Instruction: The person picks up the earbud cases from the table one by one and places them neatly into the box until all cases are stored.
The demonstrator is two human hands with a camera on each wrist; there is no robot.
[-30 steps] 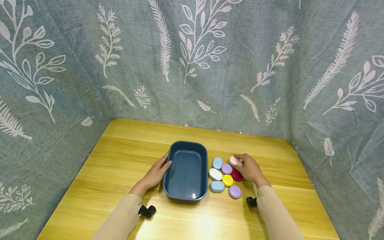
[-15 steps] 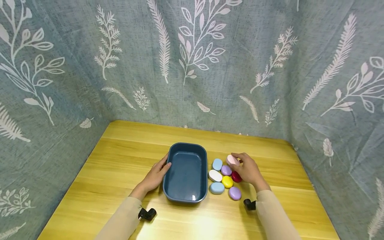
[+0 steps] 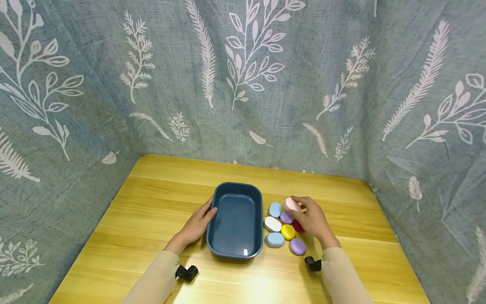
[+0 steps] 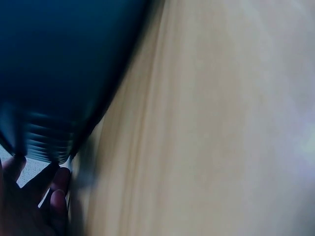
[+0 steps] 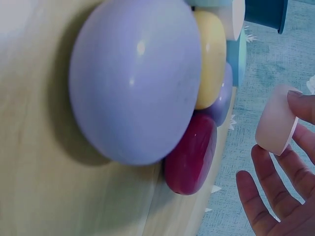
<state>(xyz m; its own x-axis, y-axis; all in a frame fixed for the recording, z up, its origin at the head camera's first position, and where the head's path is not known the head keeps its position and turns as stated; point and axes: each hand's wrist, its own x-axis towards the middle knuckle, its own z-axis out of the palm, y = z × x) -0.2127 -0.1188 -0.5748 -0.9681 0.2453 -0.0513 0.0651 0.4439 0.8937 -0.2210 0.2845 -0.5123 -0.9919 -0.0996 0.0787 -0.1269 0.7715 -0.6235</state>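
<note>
My right hand pinches a pale pink soap bar between thumb and fingers. In the right wrist view that pink bar is raised and tilted, above the level of the others. Beneath the hand, partly covered, lies a dark red soap. My left hand grips the left wall of a dark blue rectangular bin, thumb at the rim and fingers outside. Nothing lies inside the bin. The left wrist view shows the bin's outer side close up, with fingers at its ribbed end.
Right of the bin lie a white soap, a yellow soap, two light blue ones, the farther blue soap among them, and two purple ones, the nearer purple soap in front. A patterned curtain surrounds the wooden table.
My right hand has lifted the pink soap and carried it a little left, toward the bin. My left hand keeps its grip on the bin, which has stayed in place.
</note>
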